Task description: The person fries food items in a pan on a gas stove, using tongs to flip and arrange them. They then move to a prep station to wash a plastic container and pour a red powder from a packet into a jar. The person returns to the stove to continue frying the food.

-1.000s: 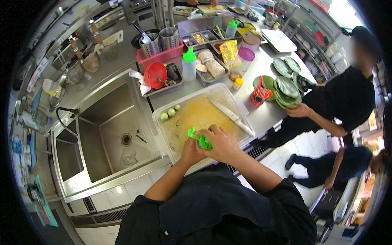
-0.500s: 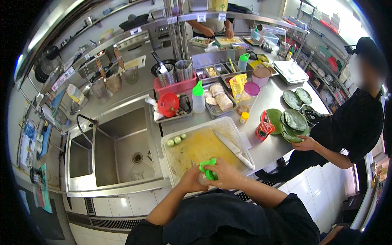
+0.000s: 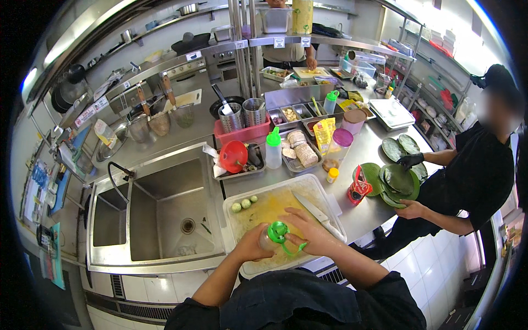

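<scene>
Over the near edge of the cutting board (image 3: 324,198), my left hand (image 3: 254,243) is closed round a small clear bottle (image 3: 269,242) with a green lid (image 3: 278,231). My right hand (image 3: 311,234) is at the lid, its thumb and fingers bent round the green plastic strap that hangs from it; part of the grip is hidden. On the yellow-stained white board lie three small round green-and-white vegetables (image 3: 245,203) at the left. A knife (image 3: 313,210) with a white handle lies at the right, blade pointing away.
A double sink (image 3: 170,192) adjoins the board's left. Beyond stand a metal tray with a red bowl (image 3: 233,157), a green-topped squeeze bottle (image 3: 273,148) and a purple-lidded jar (image 3: 342,140). At right, a co-worker (image 3: 467,176) handles green leaf rounds (image 3: 400,182) near a red packet (image 3: 359,190).
The bottle has tilted so its lid top now shows, with the strap swung to the right. My right fingers have spread away from the lid. The co-worker's gloved hand has reached over the leaf rounds.
</scene>
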The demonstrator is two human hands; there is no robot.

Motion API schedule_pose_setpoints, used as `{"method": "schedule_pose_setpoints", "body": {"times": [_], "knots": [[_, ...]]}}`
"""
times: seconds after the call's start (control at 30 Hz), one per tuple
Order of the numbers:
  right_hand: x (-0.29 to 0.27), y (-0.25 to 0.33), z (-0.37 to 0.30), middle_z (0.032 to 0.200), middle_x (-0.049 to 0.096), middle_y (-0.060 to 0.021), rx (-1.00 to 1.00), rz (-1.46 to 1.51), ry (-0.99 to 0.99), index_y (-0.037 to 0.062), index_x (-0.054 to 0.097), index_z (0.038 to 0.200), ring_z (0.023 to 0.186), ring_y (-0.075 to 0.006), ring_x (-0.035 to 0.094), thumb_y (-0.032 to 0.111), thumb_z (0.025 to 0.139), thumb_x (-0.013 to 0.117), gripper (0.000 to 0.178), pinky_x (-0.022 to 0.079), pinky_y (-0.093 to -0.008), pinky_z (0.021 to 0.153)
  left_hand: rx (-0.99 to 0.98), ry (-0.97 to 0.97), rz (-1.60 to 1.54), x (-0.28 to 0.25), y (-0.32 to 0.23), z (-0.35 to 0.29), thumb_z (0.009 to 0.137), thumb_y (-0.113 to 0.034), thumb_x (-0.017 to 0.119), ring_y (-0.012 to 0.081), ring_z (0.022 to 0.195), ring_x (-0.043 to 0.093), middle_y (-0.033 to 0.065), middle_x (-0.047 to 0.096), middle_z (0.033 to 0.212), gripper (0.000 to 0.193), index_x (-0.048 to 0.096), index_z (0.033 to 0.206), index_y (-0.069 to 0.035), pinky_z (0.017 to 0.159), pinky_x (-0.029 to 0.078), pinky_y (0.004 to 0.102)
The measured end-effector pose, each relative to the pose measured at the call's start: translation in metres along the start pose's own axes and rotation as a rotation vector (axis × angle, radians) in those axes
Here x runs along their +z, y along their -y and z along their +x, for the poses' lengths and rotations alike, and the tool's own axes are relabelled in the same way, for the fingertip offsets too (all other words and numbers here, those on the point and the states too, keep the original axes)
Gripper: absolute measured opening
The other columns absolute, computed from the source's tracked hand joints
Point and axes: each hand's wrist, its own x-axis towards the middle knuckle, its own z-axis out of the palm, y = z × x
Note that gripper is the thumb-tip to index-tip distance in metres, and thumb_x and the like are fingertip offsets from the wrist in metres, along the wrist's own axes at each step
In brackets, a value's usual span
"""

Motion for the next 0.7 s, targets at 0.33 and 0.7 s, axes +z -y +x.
{"method": "schedule_pose_setpoints", "body": {"times": [0.33, 0.7], "knots": [[-0.016, -0.01, -0.029, 0.084, 0.065, -0.0093, 0.34, 0.275, 0.727, -0.0041, 0.053, 0.109, 0.074, -0.0134, 0.062, 0.025, 0.083, 0.064, 0.04, 0.049, -0.0243, 0.065, 0.266, -0.068, 0.219, 0.004, 0.003, 0.01, 0.052, -0.022, 0.077, 0.0338, 0.101, 0.053, 0.0157, 0.056, 0.107, 0.072, 0.048, 0.115, -0.003, 0.086, 0.044, 0.0392], [-0.03, -0.045, -0.018, 0.073, 0.065, -0.0122, 0.5, -0.159, 0.284, -0.001, 0.064, 0.086, 0.063, -0.0199, 0.065, 0.015, 0.079, 0.057, 0.019, 0.05, -0.0322, 0.059, 0.321, 0.082, 0.255, 0.01, 0.011, 0.004, 0.053, -0.026, 0.076, 0.0342, 0.103, 0.052, 0.0167, 0.055, 0.111, 0.073, 0.049, 0.117, -0.003, 0.089, 0.043, 0.0391]]}}
